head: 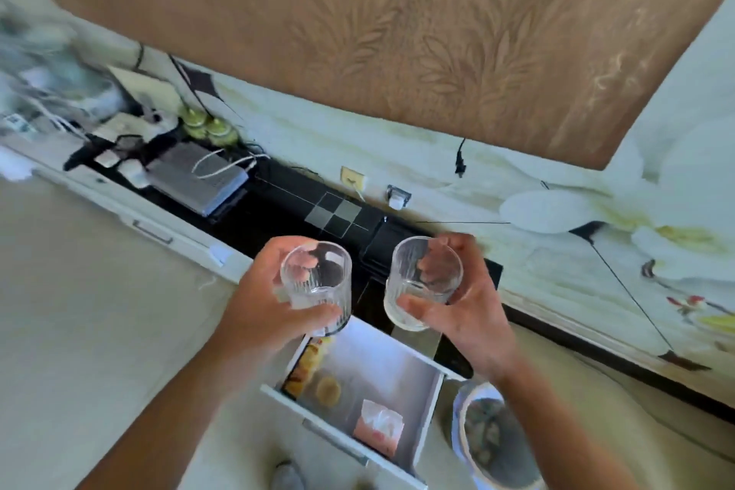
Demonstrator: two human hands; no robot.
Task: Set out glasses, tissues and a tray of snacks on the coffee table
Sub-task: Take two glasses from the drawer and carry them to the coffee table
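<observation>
Brown leaf-embossed wall panelling fills the background above a long black-topped cabinet (302, 207). Below your hands an open white drawer (358, 382) holds a pink tissue pack (378, 428) and some snacks (314, 370). Your left hand (258, 306) grasps one ribbed glass (316, 286); your right hand (465, 302) grasps a second glass (423, 280), both lifted over the drawer. No coffee table is visible. With both hands full, the glasses could clink together or slip while you turn away.

Clear ribbed glasses (316, 282) over a white drawer (358, 382) — pink tissue pack (378, 426), black countertop (286, 207), brown leaf-patterned panel (397, 32).
</observation>
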